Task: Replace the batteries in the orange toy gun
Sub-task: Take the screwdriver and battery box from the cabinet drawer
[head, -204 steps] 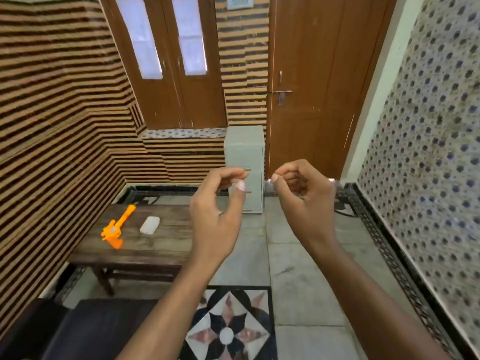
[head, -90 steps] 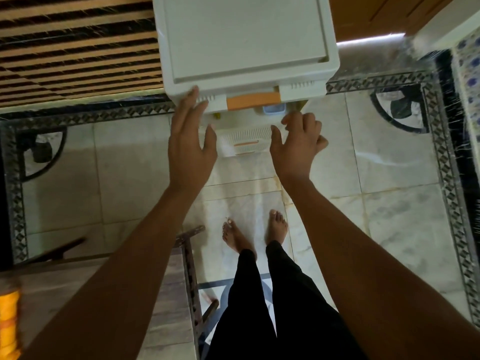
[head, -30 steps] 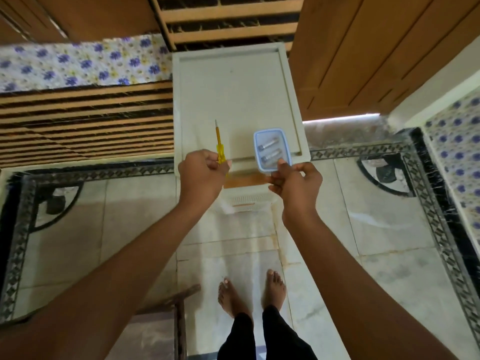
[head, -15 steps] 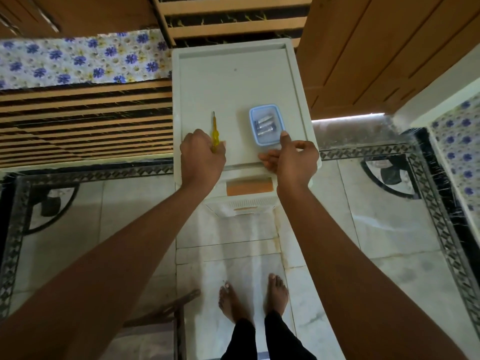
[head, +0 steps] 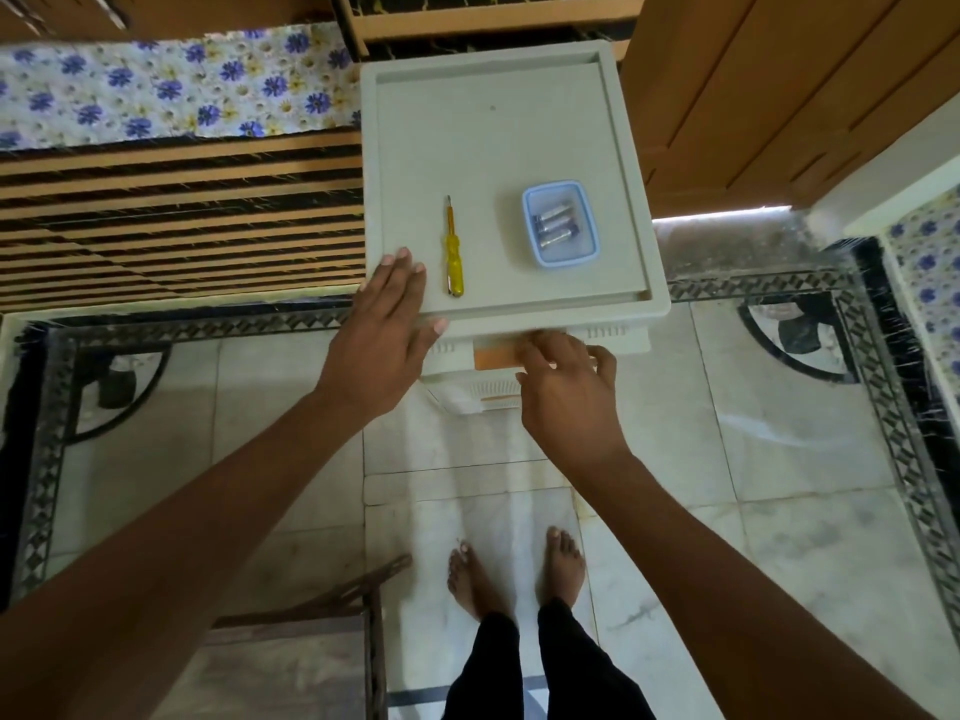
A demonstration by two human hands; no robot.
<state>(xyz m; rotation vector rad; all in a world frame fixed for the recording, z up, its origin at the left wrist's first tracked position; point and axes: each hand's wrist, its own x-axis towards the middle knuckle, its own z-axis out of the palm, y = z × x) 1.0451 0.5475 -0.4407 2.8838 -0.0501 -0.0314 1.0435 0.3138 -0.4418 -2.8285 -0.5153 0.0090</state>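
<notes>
Your left hand has let go, flat on the cabinet top | yellow screwdriver just right of its fingers | battery box now beyond your right hand, which touches the orange drawer handle, grip unclear | supplies fetched; toy gun out of view.

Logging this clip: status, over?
Left hand flat on cabinet top. Right hand at orange drawer handle. Screwdriver, battery box on top. Toy gun unseen.
</notes>
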